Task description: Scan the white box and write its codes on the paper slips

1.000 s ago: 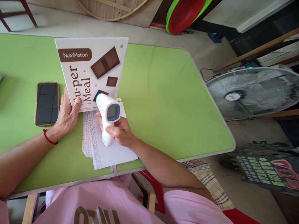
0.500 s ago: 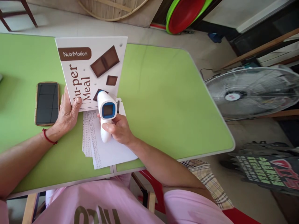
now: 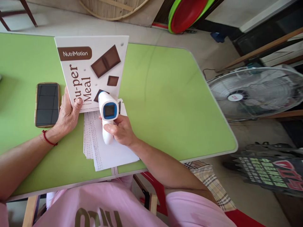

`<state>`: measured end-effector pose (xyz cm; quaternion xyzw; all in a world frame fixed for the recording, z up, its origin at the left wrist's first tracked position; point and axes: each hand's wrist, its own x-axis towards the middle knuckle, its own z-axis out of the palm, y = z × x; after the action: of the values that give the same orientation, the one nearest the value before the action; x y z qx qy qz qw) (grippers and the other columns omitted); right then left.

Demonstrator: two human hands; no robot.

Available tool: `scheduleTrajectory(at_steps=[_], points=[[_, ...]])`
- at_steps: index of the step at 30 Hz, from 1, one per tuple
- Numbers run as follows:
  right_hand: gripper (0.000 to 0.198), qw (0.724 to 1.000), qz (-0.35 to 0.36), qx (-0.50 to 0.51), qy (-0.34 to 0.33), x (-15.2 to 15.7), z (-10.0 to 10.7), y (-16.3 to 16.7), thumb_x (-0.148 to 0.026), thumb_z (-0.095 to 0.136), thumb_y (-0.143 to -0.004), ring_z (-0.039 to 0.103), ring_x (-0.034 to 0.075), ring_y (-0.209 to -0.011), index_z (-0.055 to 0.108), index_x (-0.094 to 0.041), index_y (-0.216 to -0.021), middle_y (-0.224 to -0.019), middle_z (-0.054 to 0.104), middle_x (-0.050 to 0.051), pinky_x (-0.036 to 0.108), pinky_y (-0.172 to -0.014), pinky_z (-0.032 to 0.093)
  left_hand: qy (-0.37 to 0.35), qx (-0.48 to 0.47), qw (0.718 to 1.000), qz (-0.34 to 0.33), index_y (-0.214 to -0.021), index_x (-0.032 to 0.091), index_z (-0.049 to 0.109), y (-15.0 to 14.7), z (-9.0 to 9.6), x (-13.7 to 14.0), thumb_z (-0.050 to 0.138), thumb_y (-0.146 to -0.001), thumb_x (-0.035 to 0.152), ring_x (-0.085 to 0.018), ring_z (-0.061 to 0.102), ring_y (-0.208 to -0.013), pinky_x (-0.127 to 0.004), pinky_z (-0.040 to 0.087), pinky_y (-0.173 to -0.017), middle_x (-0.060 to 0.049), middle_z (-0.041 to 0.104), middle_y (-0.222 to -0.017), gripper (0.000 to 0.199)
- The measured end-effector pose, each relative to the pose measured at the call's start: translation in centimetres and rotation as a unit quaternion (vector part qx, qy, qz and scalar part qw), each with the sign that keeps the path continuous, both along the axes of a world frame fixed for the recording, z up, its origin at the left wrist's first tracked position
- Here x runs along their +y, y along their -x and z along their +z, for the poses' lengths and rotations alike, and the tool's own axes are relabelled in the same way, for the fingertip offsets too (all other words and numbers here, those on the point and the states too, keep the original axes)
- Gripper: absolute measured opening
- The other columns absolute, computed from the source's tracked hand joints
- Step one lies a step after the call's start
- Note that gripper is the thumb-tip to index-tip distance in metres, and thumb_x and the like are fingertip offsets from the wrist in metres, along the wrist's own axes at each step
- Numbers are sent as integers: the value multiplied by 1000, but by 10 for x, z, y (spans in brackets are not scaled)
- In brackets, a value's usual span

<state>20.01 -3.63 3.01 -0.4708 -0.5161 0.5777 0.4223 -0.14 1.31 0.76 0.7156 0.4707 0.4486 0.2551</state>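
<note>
My left hand (image 3: 69,112) grips the lower left edge of a white box (image 3: 104,50) printed "NutriMotion" with chocolate pieces, its thumb on the front; the box stands up, tilted. In my right hand (image 3: 121,130) is a white infrared thermometer (image 3: 108,108) with a blue-framed screen, fingers wrapped round its handle. Its head is in front of the box's lower right corner, pointing toward the box; I cannot tell if they touch. Beneath lie several printed paper sheets (image 3: 115,157), partly hidden by the box and my right hand. The screen looks dark.
A phone (image 3: 47,104) in a brown case lies left of my left hand on the green table (image 3: 180,104). Beyond the table's right edge stands a large fan (image 3: 255,94). Red and green basins (image 3: 187,15) lean at the back.
Hardly anything differs. The view has shifted very slightly; both hands keep hold of the box and the thermometer in nearly the same place.
</note>
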Motion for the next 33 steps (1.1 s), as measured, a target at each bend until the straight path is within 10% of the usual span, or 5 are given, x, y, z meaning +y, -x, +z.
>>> scheduleTrajectory(at_steps=[20,33], points=[[21,999,-19,-8,32,-2,-3,0,-38,72,-59,43,12,-61,60,-22,-64,-63,54,-2,29,-58,38,-3,-8,1000,5,-139,22,47,-2,-6,1,49,-93,70,-31,57,-118,-53,47,-106,-14,58,-130,67],[27,991,-78,-31,-105,-1,0,-6,-39,72,-63,40,9,-55,51,-22,-66,-59,49,-6,27,-54,43,-70,-37,997,-13,-142,23,37,-3,-5,5,58,-93,61,-29,55,-127,-47,47,-111,-14,53,-136,66]])
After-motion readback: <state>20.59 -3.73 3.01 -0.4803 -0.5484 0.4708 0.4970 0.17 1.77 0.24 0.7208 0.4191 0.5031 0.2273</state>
